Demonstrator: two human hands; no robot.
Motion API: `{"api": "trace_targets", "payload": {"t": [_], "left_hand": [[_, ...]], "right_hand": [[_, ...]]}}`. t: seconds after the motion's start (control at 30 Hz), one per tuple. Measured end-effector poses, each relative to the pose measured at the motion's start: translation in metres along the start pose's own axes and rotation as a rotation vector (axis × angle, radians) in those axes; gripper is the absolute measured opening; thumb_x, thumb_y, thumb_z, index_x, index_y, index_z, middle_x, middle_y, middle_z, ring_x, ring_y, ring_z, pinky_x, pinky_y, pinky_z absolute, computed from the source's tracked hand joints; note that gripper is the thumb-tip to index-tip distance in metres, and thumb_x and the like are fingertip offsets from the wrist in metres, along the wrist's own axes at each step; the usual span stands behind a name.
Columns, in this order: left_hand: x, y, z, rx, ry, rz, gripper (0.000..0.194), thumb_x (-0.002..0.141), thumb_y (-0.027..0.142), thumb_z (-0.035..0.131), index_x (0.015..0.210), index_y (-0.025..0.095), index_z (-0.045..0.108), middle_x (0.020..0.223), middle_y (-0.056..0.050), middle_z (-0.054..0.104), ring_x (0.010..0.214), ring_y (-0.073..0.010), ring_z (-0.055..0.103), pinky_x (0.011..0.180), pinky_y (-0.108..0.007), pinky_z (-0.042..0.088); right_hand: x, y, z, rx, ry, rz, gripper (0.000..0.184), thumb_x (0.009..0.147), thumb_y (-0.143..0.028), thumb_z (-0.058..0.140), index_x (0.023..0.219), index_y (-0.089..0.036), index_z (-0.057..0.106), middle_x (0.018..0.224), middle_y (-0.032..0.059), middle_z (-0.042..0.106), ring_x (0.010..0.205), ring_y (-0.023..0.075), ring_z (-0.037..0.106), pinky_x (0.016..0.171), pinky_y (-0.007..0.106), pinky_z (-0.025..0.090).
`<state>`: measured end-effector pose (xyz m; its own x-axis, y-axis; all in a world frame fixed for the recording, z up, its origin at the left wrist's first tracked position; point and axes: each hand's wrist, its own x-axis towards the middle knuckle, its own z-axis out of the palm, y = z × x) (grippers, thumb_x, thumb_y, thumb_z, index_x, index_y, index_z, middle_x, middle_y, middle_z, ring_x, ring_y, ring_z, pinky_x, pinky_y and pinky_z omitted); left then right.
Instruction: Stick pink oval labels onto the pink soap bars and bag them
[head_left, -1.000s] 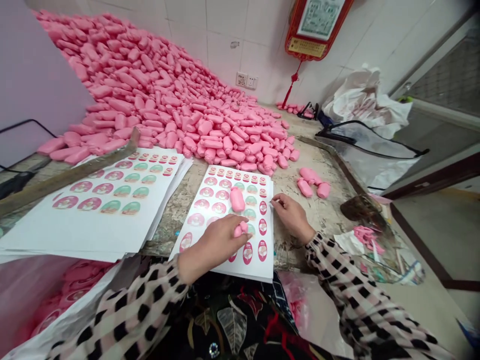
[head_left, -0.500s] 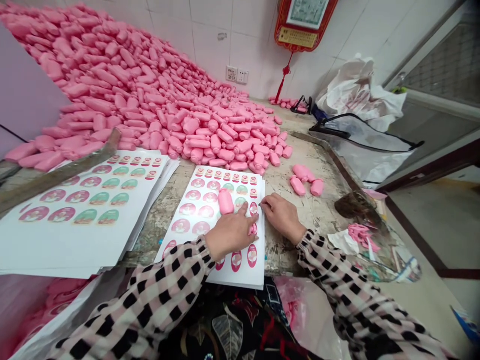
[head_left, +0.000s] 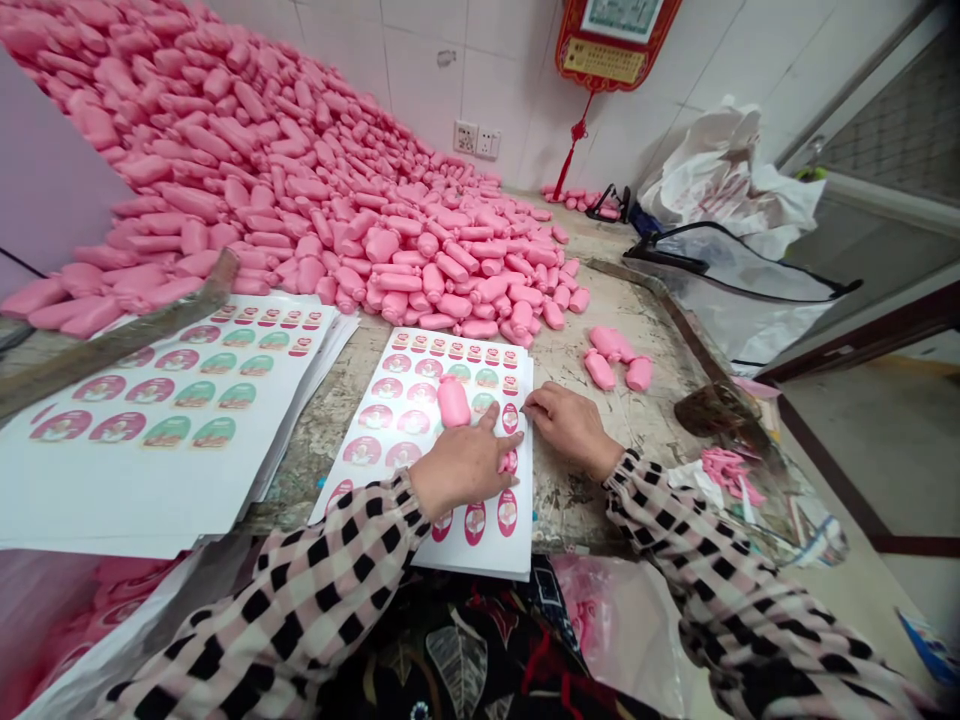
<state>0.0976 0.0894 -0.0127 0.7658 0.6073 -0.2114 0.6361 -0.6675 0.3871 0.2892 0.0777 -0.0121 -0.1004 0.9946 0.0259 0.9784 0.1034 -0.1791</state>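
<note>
My left hand [head_left: 466,462] rests palm down over a printed sticker sheet [head_left: 375,508]. Some of its digits are spread on the paper while the others curl out of sight around a small pink plastic bottle [head_left: 454,403], whose lower end the hand covers. Oval pink stickers [head_left: 507,512] show near its fingertips. At the sheet's right edge, my right hand [head_left: 568,425] is closed in a pinch beside an oval sticker. A tiny dark tip shows at those fingers, too small to name.
A huge heap of pink bottles [head_left: 300,210] fills the table's back and left. Another stack of sticker sheets [head_left: 142,490] lies left, under a wooden strip [head_left: 127,335]. Several loose bottles [head_left: 611,345], pink scraps [head_left: 727,475] and a clear zip bag [head_left: 742,290] lie right.
Both hands keep nearly the same pose on the sheet. The whole view has shifted slightly; nothing has visibly been picked up or let go.
</note>
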Motion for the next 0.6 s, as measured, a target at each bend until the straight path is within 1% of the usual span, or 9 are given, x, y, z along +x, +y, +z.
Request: {"api": "trace_targets", "payload": {"t": [0.17,0.4,0.6], "left_hand": [[0.0007,-0.0001,-0.0037,0.033,-0.026,0.003,0.06,0.079,0.053,0.05,0.135,0.033,0.042,0.151,-0.013,0.016,0.113,-0.0387,0.051,0.083,-0.048,0.045],[0.0005,-0.001,-0.0006,0.079,-0.014,0.016,0.061,0.079,0.055,0.048,0.135,0.033,0.041,0.152,-0.012,0.014,0.113,-0.0373,0.051,0.082,-0.046,0.046],[0.0006,-0.0007,-0.0007,0.08,-0.017,0.015,0.06,0.079,0.055,0.048,0.135,0.034,0.042,0.152,-0.012,0.015,0.112,-0.0377,0.052,0.082,-0.045,0.046]], "right_hand": [[-0.001,0.0048,0.003,0.029,-0.009,-0.045,0.019,0.088,-0.033,0.048,0.093,-0.025,0.065,0.094,0.0005,0.062,0.085,0.0141,0.056,0.065,0.025,0.034],[-0.002,0.0058,0.005,-0.008,0.07,-0.049,0.018,0.088,-0.029,0.048,0.094,-0.024,0.064,0.093,0.0016,0.062,0.086,0.0144,0.057,0.064,0.025,0.035],[0.0018,0.0091,0.0037,0.036,0.035,-0.089,0.017,0.087,-0.03,0.049,0.091,-0.025,0.066,0.091,0.0005,0.063,0.083,0.014,0.057,0.063,0.025,0.034]]}}
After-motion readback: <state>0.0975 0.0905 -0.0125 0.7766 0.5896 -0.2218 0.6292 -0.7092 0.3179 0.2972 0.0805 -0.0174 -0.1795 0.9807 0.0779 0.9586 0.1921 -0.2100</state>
